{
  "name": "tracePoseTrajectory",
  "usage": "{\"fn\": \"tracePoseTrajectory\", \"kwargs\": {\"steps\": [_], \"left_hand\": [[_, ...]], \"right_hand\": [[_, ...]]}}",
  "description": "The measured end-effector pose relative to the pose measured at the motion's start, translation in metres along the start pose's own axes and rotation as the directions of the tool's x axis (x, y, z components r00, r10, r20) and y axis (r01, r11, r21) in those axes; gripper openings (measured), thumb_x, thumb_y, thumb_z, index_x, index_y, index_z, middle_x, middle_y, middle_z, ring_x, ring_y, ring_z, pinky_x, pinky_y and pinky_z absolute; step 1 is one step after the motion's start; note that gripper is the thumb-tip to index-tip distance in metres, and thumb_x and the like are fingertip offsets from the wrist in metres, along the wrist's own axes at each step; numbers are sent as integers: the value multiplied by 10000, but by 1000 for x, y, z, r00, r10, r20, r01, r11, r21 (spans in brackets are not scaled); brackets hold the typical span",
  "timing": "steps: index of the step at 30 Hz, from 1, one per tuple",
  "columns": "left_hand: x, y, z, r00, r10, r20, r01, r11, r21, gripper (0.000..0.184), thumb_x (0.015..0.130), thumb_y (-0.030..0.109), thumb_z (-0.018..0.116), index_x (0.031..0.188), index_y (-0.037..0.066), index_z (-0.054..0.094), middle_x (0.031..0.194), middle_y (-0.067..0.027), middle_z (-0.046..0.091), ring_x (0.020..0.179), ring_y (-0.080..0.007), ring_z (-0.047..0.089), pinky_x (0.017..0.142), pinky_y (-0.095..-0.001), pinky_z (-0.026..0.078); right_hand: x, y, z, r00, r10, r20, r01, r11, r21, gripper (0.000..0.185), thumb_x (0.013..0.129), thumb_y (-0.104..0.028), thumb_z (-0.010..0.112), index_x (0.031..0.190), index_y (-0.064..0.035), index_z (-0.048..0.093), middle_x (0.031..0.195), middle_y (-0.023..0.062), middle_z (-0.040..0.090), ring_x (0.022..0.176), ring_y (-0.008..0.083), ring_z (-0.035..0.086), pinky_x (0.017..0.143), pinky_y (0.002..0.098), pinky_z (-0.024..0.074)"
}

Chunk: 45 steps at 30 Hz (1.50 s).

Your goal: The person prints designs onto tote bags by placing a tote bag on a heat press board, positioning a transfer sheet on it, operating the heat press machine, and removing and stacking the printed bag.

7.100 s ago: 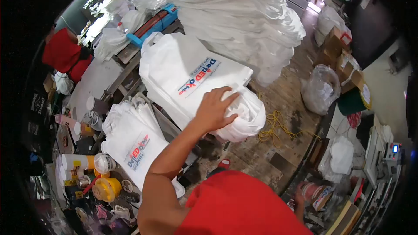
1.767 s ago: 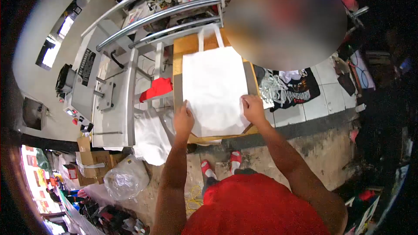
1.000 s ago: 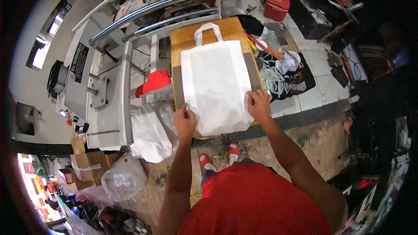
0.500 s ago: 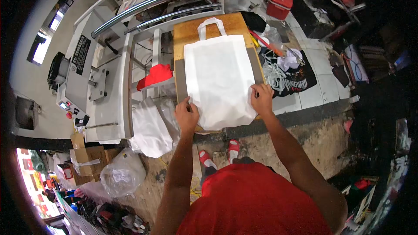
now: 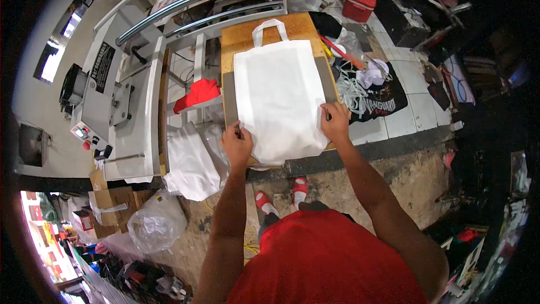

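Note:
A white fabric tote bag (image 5: 278,98) lies flat on a yellow-brown board (image 5: 233,34) with dark grey patches at its sides. Its handle loop points away from me, and the lower end looks slightly puffed and creased. My left hand (image 5: 237,142) is at the bag's lower left edge, thumb and fingers bent together on the fabric. On the lower right edge, my right hand (image 5: 336,124) has its fingers curled in the same way. Both hands appear to pinch the bag's side edges, though the fingertips are partly hidden.
A white press machine (image 5: 132,101) with metal rails stands to the left. White bags (image 5: 194,163) hang beside the board, below a red cloth (image 5: 197,94). At right lie a black printed cloth (image 5: 388,98) and white straps (image 5: 350,93). A red cooler box (image 5: 359,2) stands farther back.
The view has shifted slightly. Both hands stay at the bag's lower side edges, and the bag keeps its place on the board.

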State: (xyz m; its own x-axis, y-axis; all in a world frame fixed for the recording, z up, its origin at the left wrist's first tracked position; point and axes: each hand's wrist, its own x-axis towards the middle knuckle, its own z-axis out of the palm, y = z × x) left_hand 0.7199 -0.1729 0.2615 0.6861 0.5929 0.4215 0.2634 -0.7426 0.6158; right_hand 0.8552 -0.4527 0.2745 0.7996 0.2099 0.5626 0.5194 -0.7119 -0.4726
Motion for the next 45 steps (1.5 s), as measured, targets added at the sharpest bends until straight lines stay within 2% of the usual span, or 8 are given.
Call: {"fn": "tracePoseTrajectory", "kwargs": {"steps": [22,26,30,34,37,38,40,45], "left_hand": [[2,-10,2,997,-65,41,69,992,-107,188,827,144,639,1005,83,628,774,-39,635,813,-233,603,803,-403,412],[1,-17,-16,979,-204,17,195,898,-395,153,865,90,586,1003,28,611,818,-118,618,806,-254,591,743,-382,472],[-68,-66,-85,982,-174,-70,146,945,-294,158,884,64,548,1024,-4,579,923,-172,570,807,-275,568,739,-373,479],[-220,-154,-135,907,-355,228,369,929,-20,196,856,57,552,1044,-1,554,964,-206,552,869,-360,555,769,-417,471],[-377,-217,-169,688,-426,588,335,905,264,309,832,164,603,1097,7,576,1048,-255,569,985,-424,558,838,-487,468],[-426,-224,-181,594,-487,640,366,872,324,353,831,209,609,1125,15,579,1060,-272,579,1003,-440,561,860,-488,467],[-512,-225,-212,282,-684,672,632,660,407,418,832,276,614,1165,27,578,1065,-299,602,1016,-459,572,879,-489,470],[-635,-202,-280,-304,-740,600,783,166,600,618,827,426,613,1275,14,508,1036,-295,639,1019,-431,618,847,-488,503]], "right_hand": [[-1,2,4,997,68,33,-69,997,20,146,817,-153,664,957,-110,660,881,58,592,906,289,539,825,450,369],[-1,22,4,867,496,-45,-423,780,462,177,877,-172,652,986,-33,631,914,96,612,857,248,581,795,387,457],[-82,172,2,622,740,-254,-676,672,302,222,938,-203,558,1002,8,593,917,113,617,811,210,555,768,359,455],[-233,187,58,525,765,373,-667,642,-377,220,913,-219,571,981,-12,601,845,104,606,762,252,561,734,394,454],[-283,72,138,511,199,836,-264,962,-67,230,858,-242,626,924,-22,611,719,92,590,684,310,571,656,433,458],[-207,-29,122,257,186,948,-371,925,-80,211,869,-214,649,842,-18,577,874,175,608,846,332,604,718,474,474],[-269,-19,238,719,-207,663,170,978,120,499,765,-323,750,1110,5,599,1112,228,620,1063,381,588,884,481,462],[-250,-32,379,633,96,768,180,947,-267,950,671,-443,812,1399,11,403,1363,255,482,1280,414,443,1058,492,357]]}}
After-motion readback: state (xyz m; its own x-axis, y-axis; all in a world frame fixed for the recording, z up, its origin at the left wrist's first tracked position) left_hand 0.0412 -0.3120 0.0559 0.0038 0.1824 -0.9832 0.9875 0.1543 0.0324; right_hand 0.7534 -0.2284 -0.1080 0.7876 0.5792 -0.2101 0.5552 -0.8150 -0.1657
